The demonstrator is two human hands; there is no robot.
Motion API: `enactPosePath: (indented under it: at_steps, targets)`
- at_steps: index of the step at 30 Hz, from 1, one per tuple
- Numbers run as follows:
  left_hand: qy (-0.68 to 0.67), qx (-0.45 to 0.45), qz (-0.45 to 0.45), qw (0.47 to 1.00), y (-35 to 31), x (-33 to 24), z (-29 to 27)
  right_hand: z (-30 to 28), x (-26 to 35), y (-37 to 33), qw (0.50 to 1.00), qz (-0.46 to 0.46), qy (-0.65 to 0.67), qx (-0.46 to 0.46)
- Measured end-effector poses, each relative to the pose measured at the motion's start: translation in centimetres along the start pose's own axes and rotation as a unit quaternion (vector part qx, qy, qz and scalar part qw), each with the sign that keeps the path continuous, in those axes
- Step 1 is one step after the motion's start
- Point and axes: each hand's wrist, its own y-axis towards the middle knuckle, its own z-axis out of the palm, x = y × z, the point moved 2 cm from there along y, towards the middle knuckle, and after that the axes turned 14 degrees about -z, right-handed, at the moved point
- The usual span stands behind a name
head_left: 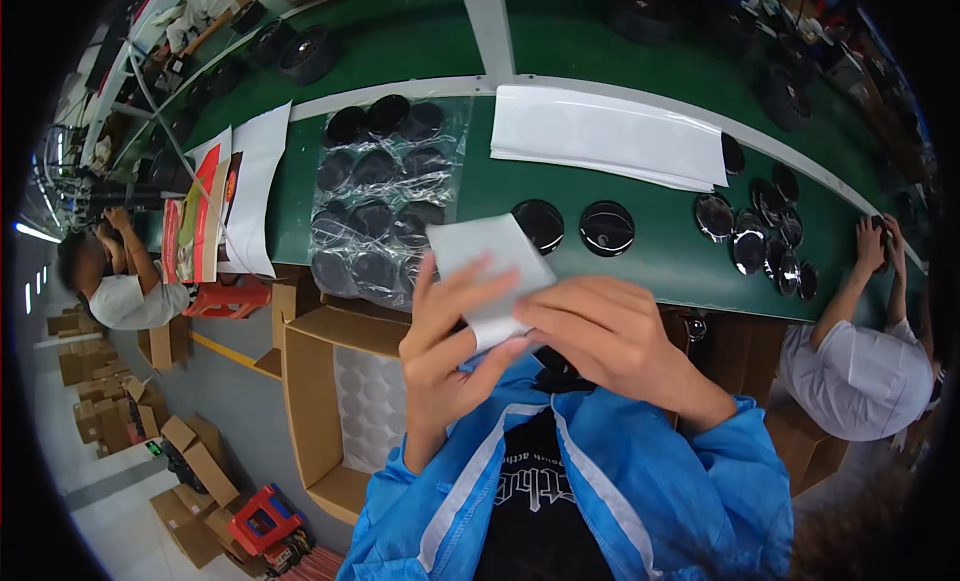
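Observation:
In front of my chest I hold a white sheet (490,243), folded or layered, tilted above the bench edge. My left hand (445,351) has its fingers across its left side, slightly blurred, with the thumb along the bottom. The fingers of my right hand (605,331) are closed on its lower right edge; whether anything lies inside is hidden. Just beyond, on the green bench, lie two glossy black round caps, one (538,219) partly behind the sheet and the other (607,228) to its right. A clear plastic bag (455,146) with rows of black round pieces lies to the left.
A stack of white sheets (600,131) lies along the bench's far rail. More black caps (750,243) cluster at right, near a co-worker (865,371). Below the bench edge stands an open cardboard box (312,401) with a white round-pocketed tray (368,406). Another person (135,291) is at far left.

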Motion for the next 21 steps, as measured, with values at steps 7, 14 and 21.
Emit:
enactPosePath:
  at_steps: [7,14,21]
  targets:
    - [-0.042,0.129,-0.048,0.990,-1.2,1.3,0.7,0.2,-2.1,-1.6,0.981,0.066,0.171,0.063]
    - [-0.129,0.116,-0.165,0.971,-1.2,3.3,4.6,1.9,-2.7,-5.2,0.997,-0.017,-0.066,-0.025]
    - [-0.125,0.124,-0.384,0.906,-2.3,7.2,7.2,1.4,-3.4,-8.2,0.991,-0.032,-0.121,0.042]
